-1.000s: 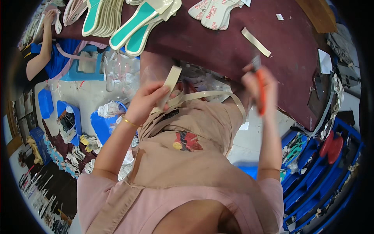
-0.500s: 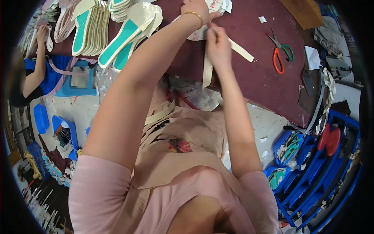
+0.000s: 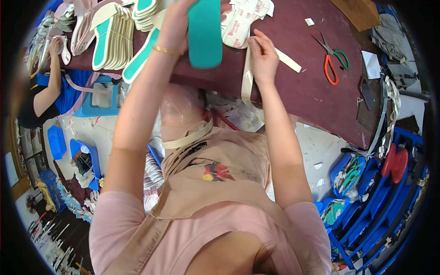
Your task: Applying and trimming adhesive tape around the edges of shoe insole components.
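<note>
My left hand (image 3: 178, 28) is closed round a shoe insole (image 3: 205, 39) with a teal face, held above the table's near edge; part of it runs out of the top of the view. My right hand (image 3: 266, 62) rests at the table, fingers curled with thumb and forefinger close together. Whatever lies between those fingertips is too small to make out. Beside them a narrow cream strip (image 3: 246, 82) hangs over the table edge, and another cream length (image 3: 288, 61) sticks out past the knuckles. White insole-shaped pieces (image 3: 238, 30) with red print lie just beyond.
Red-and-green-handled scissors (image 3: 331, 68) lie open on the maroon table (image 3: 302, 91). Bundled insoles (image 3: 110, 41) stand at the left, with a loose teal-faced insole (image 3: 140, 59) nearby. A co-worker's arm (image 3: 51, 82) shows far left. A blue rack (image 3: 385, 197) stands right.
My left hand has come back left from the printed pieces and now has a teal-faced insole in it. My right hand has shifted slightly, its forefinger now lifted.
</note>
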Tool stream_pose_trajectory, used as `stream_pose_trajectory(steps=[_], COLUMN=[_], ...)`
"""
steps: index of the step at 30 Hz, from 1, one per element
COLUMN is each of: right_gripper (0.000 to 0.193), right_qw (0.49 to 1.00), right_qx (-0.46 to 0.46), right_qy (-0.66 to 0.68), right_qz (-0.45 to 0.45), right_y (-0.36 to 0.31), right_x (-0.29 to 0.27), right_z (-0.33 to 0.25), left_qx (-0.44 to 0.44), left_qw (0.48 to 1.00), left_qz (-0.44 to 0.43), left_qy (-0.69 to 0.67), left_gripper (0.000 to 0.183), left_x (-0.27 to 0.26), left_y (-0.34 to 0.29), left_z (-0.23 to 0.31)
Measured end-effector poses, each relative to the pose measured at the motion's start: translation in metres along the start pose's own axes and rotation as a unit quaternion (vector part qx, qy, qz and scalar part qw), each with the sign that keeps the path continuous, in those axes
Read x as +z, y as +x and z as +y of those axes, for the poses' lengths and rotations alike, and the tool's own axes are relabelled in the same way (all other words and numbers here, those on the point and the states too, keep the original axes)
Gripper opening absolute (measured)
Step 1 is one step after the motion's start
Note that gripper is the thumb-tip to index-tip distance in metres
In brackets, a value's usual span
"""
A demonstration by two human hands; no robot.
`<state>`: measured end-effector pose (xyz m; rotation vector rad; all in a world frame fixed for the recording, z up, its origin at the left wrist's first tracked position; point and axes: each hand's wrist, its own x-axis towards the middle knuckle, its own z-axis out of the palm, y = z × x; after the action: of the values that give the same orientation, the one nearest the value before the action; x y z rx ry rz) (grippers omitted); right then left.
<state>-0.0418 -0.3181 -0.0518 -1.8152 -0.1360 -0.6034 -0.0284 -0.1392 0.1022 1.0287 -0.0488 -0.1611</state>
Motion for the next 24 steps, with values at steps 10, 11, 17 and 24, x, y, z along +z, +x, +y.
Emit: stream_pose_trajectory(steps=[10, 11, 17, 24], right_gripper=[0.017, 0.018, 0.017, 0.02], right_qw=[0.947, 0.898, 0.981, 0.556], right_qx=[0.149, 0.288, -0.001, 0.538], right_qy=[0.153, 0.193, -0.018, 0.624], right_qz=[-0.239, -0.27, -0.193, -0.11], right_y=[-0.023, -0.021, -0.033, -0.045], right_x=[-0.033, -0.035, -0.021, -0.034], right_z=[-0.109, -0.117, -0.116, -0.118], left_qx=[-0.132, -0.063, 0.011, 0.024], left_qw=[0.987, 0.989, 0.953, 0.966], left_qz=[0.061, 0.073, 0.059, 0.099], left_qy=[0.074, 0.112, 0.297, 0.237], left_gripper=[0.03, 0.029, 0.03, 0.03], left_x=[-0.03, -0.026, -0.029, -0.03], left_y=[-0.1, -0.104, -0.111, -0.112], left_z=[-0.063, -0.066, -0.063, -0.065])
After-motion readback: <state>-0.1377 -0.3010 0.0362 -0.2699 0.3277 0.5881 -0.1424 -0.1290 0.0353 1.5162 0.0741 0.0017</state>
